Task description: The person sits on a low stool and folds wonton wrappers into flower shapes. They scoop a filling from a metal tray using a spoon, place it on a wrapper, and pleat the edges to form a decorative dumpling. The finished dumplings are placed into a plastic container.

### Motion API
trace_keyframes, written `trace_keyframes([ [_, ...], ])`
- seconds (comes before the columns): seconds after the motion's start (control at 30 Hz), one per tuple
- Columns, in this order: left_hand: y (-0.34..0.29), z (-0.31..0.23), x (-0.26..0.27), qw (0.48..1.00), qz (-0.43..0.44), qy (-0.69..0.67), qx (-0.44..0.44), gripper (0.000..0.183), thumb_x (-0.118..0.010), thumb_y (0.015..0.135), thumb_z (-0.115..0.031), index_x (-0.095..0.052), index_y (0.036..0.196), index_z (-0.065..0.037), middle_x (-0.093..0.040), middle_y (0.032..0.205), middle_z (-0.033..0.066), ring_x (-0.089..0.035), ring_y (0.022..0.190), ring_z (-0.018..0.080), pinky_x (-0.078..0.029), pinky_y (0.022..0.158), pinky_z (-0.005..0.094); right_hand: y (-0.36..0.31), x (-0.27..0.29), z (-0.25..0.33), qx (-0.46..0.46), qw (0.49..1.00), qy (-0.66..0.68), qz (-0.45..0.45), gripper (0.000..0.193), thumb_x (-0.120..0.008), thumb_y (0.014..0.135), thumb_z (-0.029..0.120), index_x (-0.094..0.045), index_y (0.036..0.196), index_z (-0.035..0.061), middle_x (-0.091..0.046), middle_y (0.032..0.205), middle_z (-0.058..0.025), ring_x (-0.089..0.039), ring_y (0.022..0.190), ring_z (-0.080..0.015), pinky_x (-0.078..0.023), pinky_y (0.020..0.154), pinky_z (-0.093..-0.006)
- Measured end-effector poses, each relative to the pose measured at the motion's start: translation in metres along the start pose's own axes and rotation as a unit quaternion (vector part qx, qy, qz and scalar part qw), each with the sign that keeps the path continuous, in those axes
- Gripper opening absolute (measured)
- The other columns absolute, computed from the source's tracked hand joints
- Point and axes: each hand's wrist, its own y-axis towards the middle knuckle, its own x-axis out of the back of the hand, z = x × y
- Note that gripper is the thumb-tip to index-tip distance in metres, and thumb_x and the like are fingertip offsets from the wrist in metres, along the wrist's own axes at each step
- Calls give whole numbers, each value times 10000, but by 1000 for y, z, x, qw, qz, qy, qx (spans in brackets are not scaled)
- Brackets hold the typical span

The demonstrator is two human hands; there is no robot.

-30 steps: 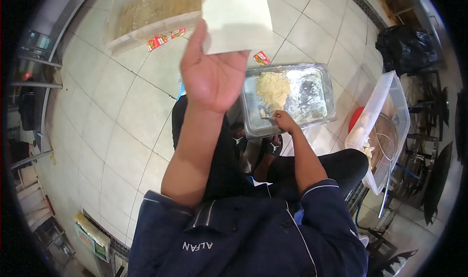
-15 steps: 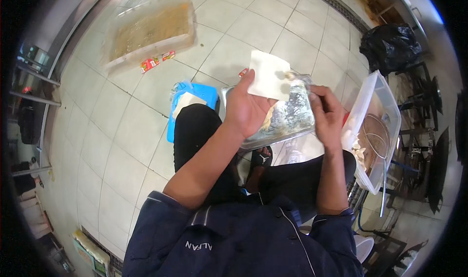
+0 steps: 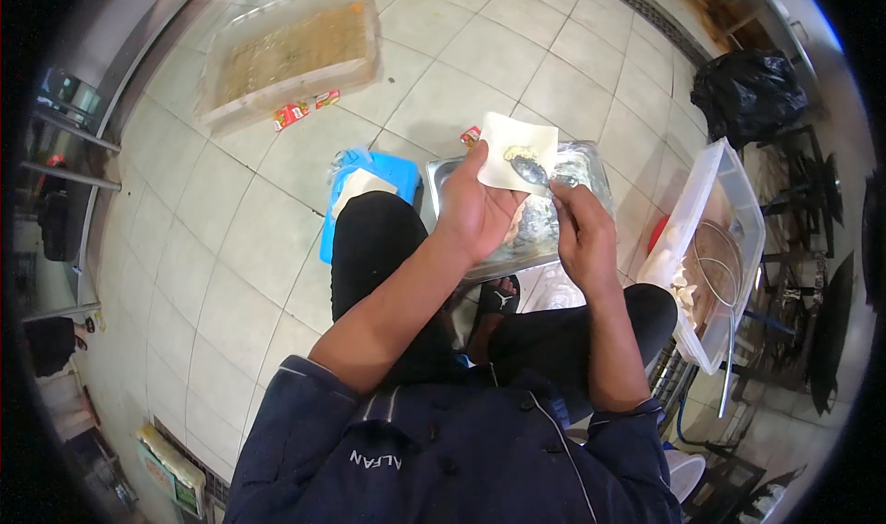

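A square dough wrapper [image 3: 502, 141] lies across the fingers of my left hand [image 3: 472, 206], whose thumb rests on its left edge. My right hand [image 3: 587, 238] pinches the handle of a metal spoon [image 3: 530, 170], with the bowl down on the wrapper. A pale, crumbly dab of filling [image 3: 522, 154] shows beside the spoon's bowl. Beneath both hands stands a metal tray [image 3: 591, 160], smeared with whitish residue and partly hidden by them. More wrappers [image 3: 365, 188] lie on a blue container [image 3: 402, 172] left of the tray, partly covered by my knee.
A clear plastic tub [image 3: 749, 201] on the right holds folded dough pieces [image 3: 683, 295] and a wire-hoop strainer [image 3: 716, 252]. A large tray of brownish contents [image 3: 295, 58] stands far left, with red packets [image 3: 292, 115] before it. A black plastic bag [image 3: 749, 90] sits far right.
My right hand has moved left and slightly down, bringing the spoon onto the wrapper, where filling now shows. My left hand and the wrapper have shifted slightly right and down.
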Motion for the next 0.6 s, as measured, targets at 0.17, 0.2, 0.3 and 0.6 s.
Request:
trace_keyframes([
  [0.17,-1,-2,3,1000,-12,16,-6,447,-333,1058,-312,-429,1352,10,-536,1343,180,-514,1251,307,-388,1093,467,1,3,0,-69,991,106,36,167,-541,962,46,-638,1090,-1,-584,747,-131,-577,689,-220,-477,656,-344],
  [0.2,-1,-2,4,1000,-19,17,-7,448,-332,1058,-311,-426,1354,11,-534,1347,180,-513,1254,307,-387,1094,466,1,5,-1,-97,985,133,55,167,-530,978,62,-635,1090,-2,-593,743,-122,-567,684,-184,-474,652,-331],
  [0.3,0,-1,5,999,-35,16,-11,453,-329,1059,-310,-419,1360,16,-527,1356,181,-508,1261,308,-382,1099,465,5,14,-8,-273,921,239,142,171,-519,989,79,-632,1087,-4,-619,761,-104,-526,712,-120,-461,659,-297],
  [0.6,1,1,3,999,-35,13,-39,468,-321,1058,-309,-409,1368,31,-515,1374,194,-489,1289,321,-358,1129,469,2,3,-5,-66,996,-36,-57,151,-588,907,15,-664,1037,5,-622,834,-189,-629,778,-347,-486,702,-403],
])
